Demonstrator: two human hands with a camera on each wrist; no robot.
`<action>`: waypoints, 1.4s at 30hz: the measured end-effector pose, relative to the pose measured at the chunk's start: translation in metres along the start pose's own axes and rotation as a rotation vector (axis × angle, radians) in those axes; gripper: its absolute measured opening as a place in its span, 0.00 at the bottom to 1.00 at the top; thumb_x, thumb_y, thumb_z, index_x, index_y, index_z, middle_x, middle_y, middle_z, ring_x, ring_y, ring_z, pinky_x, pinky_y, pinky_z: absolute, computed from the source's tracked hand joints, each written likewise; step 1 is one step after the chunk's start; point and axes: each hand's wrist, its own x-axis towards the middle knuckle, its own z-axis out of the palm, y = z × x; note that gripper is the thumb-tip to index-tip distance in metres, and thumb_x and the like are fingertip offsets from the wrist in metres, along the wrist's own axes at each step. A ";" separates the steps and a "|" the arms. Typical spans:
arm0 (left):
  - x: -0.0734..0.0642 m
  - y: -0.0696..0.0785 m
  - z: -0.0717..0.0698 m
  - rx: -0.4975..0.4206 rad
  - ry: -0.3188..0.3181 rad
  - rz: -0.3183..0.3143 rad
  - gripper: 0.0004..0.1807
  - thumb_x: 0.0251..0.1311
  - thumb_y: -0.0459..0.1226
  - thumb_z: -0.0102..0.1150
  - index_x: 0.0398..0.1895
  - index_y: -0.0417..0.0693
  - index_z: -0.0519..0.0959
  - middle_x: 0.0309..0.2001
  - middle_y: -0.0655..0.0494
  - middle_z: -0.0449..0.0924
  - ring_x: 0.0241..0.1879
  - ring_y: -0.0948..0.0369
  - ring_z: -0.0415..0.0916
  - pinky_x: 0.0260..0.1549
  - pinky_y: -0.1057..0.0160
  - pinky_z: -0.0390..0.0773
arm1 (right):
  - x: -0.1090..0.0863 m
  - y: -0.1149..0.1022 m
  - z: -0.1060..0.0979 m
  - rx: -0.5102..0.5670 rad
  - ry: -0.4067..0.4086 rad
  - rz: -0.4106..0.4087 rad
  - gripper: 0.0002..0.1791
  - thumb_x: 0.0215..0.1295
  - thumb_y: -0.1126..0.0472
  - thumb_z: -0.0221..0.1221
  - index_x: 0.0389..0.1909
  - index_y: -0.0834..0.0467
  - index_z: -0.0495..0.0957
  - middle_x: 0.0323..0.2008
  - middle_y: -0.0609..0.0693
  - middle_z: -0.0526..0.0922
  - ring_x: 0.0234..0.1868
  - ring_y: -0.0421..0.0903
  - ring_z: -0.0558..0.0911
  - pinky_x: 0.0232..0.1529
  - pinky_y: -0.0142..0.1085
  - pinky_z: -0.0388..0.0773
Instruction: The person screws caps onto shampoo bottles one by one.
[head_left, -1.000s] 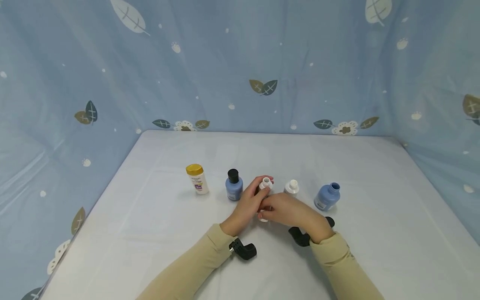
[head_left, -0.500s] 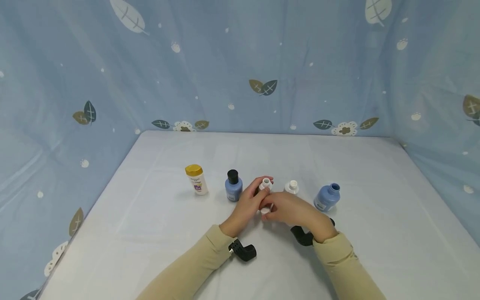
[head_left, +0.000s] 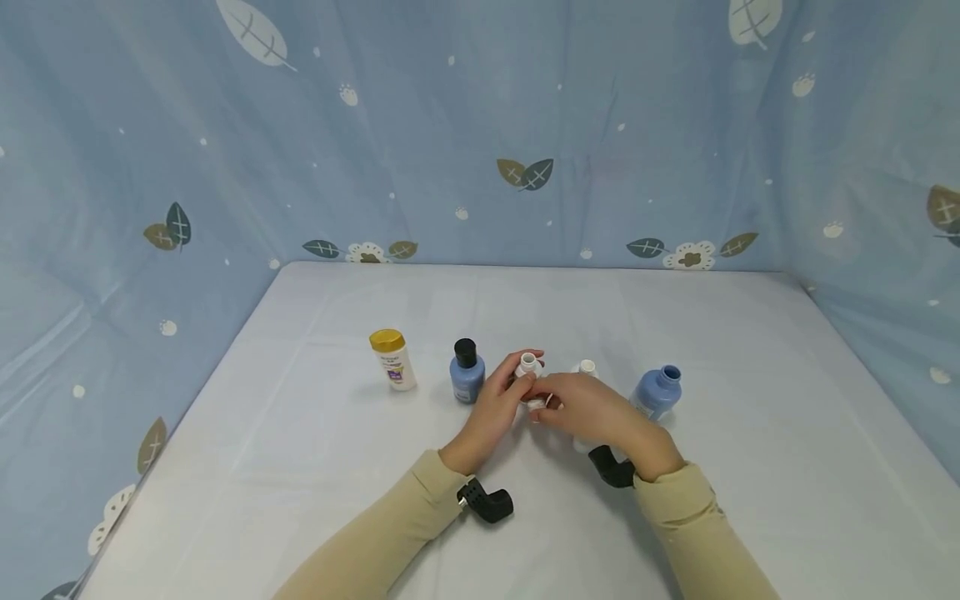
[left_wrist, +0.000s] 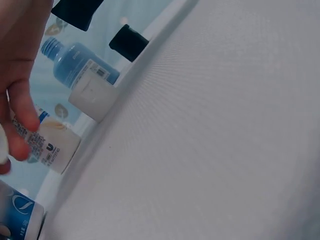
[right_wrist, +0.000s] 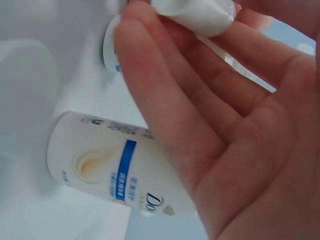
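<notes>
My left hand (head_left: pixel 491 408) holds a small white bottle (head_left: pixel 528 364) upright, its neck bare and mouth uncovered; in the left wrist view its blue label (left_wrist: pixel 19 212) shows. Just in front of that bottle, my right hand (head_left: pixel 588 410) pinches a white cap (right_wrist: pixel 202 15) between thumb and fingers. The cap is apart from the bottle mouth and partly hidden by fingers in the head view. Behind the right hand stands a second white bottle (right_wrist: pixel 120 165), also uncapped, with a blue stripe. Another white cap (left_wrist: pixel 94 95) rests on the table near the right wrist.
A blue bottle (head_left: pixel 657 392) without a cap stands at right, a black cap (left_wrist: pixel 129 42) near it. Left of the hands stand a black-capped blue bottle (head_left: pixel 467 377) and a white bottle with a gold cap (head_left: pixel 393 362). A patterned curtain (head_left: pixel 480 125) borders the white table (head_left: pixel 315 467).
My right hand has raised the white cap from near the table up toward the bottle in my left hand. The left hand has stayed almost still.
</notes>
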 end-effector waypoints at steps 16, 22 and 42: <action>0.008 -0.019 0.000 0.005 0.015 -0.024 0.14 0.64 0.39 0.45 0.52 0.59 0.72 0.45 0.61 0.74 0.39 0.62 0.69 0.38 0.59 0.69 | -0.009 -0.002 -0.019 0.038 0.135 -0.011 0.10 0.60 0.51 0.55 0.40 0.49 0.77 0.24 0.40 0.71 0.26 0.39 0.69 0.29 0.34 0.68; 0.009 -0.029 0.001 0.073 0.033 0.005 0.13 0.63 0.41 0.47 0.50 0.62 0.72 0.40 0.63 0.73 0.34 0.62 0.67 0.31 0.64 0.68 | -0.009 -0.002 -0.020 0.088 0.292 -0.068 0.12 0.61 0.49 0.54 0.42 0.49 0.78 0.31 0.38 0.74 0.31 0.37 0.71 0.32 0.34 0.71; 0.003 -0.013 -0.001 0.116 0.013 0.008 0.14 0.63 0.46 0.48 0.51 0.59 0.71 0.27 0.58 0.67 0.27 0.62 0.64 0.25 0.65 0.66 | 0.002 -0.009 -0.003 0.110 0.683 -0.176 0.16 0.61 0.60 0.55 0.51 0.52 0.74 0.48 0.44 0.75 0.48 0.39 0.74 0.35 0.32 0.75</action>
